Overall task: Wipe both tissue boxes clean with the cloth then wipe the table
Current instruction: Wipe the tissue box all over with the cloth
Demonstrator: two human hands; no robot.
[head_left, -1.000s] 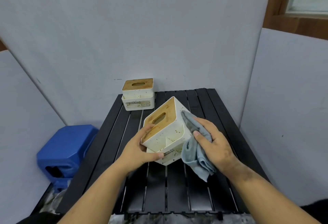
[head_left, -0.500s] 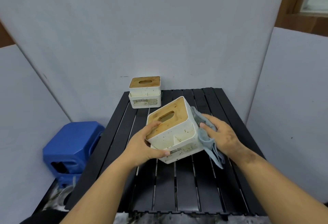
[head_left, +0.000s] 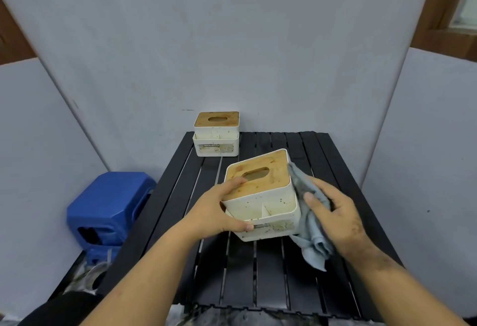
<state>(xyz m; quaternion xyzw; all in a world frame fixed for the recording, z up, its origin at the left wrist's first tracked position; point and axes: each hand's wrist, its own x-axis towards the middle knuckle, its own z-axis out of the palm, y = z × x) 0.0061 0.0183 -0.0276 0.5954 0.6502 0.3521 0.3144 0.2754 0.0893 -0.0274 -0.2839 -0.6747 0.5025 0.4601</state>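
Note:
A white speckled tissue box (head_left: 265, 207) with a wooden lid is tilted above the black slatted table (head_left: 258, 274). My left hand (head_left: 214, 212) grips its left side, fingers over the lid and thumb on the front. My right hand (head_left: 335, 214) holds a grey-blue cloth (head_left: 309, 225) against the box's right side. A second tissue box (head_left: 216, 134) of the same kind stands upright at the table's far left corner, against the wall.
A blue plastic stool (head_left: 108, 207) sits on the floor left of the table. Grey panels enclose the table at the back and on both sides. Dark clutter lies on the floor at the lower left.
The held box has tipped toward level and its front now faces me. My right hand with the cloth has stayed on the box's right side.

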